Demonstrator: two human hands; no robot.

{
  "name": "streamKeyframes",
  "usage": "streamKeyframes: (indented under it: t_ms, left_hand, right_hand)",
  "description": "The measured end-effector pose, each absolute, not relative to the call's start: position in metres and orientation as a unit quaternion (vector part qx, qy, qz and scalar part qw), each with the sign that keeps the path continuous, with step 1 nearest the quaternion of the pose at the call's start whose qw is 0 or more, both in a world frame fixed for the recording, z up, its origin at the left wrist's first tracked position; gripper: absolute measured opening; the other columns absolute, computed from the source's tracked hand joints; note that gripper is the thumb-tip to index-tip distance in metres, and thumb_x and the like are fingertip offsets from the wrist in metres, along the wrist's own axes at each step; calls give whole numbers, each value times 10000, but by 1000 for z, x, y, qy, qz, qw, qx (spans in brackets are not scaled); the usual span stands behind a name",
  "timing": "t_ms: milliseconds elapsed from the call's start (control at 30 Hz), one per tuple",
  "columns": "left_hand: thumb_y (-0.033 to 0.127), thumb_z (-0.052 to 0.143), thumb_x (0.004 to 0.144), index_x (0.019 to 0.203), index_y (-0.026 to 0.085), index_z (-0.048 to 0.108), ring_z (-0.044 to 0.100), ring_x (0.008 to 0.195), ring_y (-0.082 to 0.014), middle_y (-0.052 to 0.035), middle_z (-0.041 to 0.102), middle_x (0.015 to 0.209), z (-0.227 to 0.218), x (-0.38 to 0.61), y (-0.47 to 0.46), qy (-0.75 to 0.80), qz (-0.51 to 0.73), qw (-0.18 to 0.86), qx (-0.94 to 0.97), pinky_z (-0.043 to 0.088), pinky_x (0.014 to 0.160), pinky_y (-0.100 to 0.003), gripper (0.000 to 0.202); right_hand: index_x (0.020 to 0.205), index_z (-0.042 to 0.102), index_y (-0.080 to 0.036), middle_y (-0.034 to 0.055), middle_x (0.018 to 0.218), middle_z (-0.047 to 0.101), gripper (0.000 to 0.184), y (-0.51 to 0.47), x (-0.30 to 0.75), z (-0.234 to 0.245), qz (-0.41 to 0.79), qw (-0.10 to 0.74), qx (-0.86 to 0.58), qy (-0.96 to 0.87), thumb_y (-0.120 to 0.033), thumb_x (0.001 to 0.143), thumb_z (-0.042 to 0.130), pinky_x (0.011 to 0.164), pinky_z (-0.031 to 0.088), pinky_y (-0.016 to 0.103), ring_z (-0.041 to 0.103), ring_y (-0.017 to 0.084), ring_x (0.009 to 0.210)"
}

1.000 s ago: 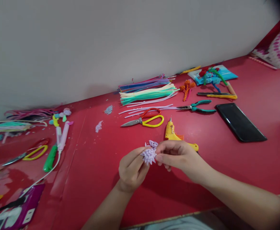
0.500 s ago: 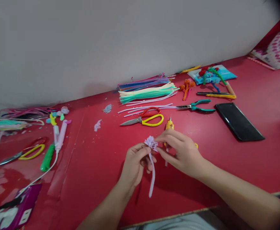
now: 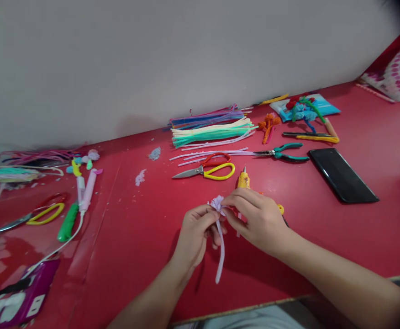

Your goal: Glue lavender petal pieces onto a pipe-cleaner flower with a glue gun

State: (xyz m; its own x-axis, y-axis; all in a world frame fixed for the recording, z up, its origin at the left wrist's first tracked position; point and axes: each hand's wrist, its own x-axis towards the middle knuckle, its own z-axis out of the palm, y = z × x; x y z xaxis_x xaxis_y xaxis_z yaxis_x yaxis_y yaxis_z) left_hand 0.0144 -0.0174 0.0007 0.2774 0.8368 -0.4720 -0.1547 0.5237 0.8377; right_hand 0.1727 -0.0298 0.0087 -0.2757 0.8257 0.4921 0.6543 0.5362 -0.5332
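A lilac pipe-cleaner flower with a pale stem hanging down is held between both hands above the red table. My left hand pinches the stem just under the flower head. My right hand pinches the flower head from the right with thumb and fingers. A yellow glue gun lies on the table right behind my right hand, mostly hidden by it.
Red-and-yellow scissors, teal pliers, a black phone and a bundle of pipe cleaners lie beyond the hands. More scissors, a green tool and scraps sit at the left.
The flower head turned from facing me to upright and its stem now hangs down. Both hands shifted slightly away from me, over the glue gun.
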Motion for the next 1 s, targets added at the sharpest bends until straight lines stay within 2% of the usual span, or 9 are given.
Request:
streamKeyframes:
  t_ms: [600,700,767,833,900,1000]
  left_hand:
    - [220,619,713,586,147,544,473,297,-58,41,566,459,-1,13,-17,485,357,703,378,350,298,-137,165]
    - [220,612,726,609,143,556,471,301,-55,28,591,480,-1,12,-17,477,350,718,367,350,301,-135,151]
    - [239,592,754,655,138,583,434,283,-42,23,594,483,0,11,-16,467,335,742,344,315,283,-126,142]
    - [254,580,778,676,131,594,372,258,-13,25,593,490,1,9,-13,443,328,773,314,241,260,-111,160]
    - [235,578,794,718,124,611,369,271,12,9,636,577,1,6,-10,414,337,793,293,238,272,-96,138]
    - [227,589,800,761,118,628,369,290,25,7,636,609,1,2,-5,391,345,810,269,251,286,-83,122]
  right_hand:
    - [873,585,-177,59,803,629,129,-32,170,8,101,376,-466,-794,-162,887,458,624,437,269,561,149,700]
    - [938,581,-172,62,838,630,120,-33,169,10,113,394,-466,-784,-161,877,478,643,449,262,568,147,720]
    - [997,569,-165,63,869,622,148,-32,173,13,129,419,-472,-765,-172,866,500,654,455,245,571,135,727]
    - [976,572,-169,53,859,615,137,-29,182,16,127,424,-496,-747,-177,858,504,649,450,234,566,125,708]
    - [887,584,-182,43,827,614,93,-24,197,17,97,371,-549,-743,-183,850,499,642,435,247,567,135,702]
    - [858,590,-184,57,835,615,108,-17,222,12,53,189,-649,-735,-276,821,546,591,396,277,588,185,734]
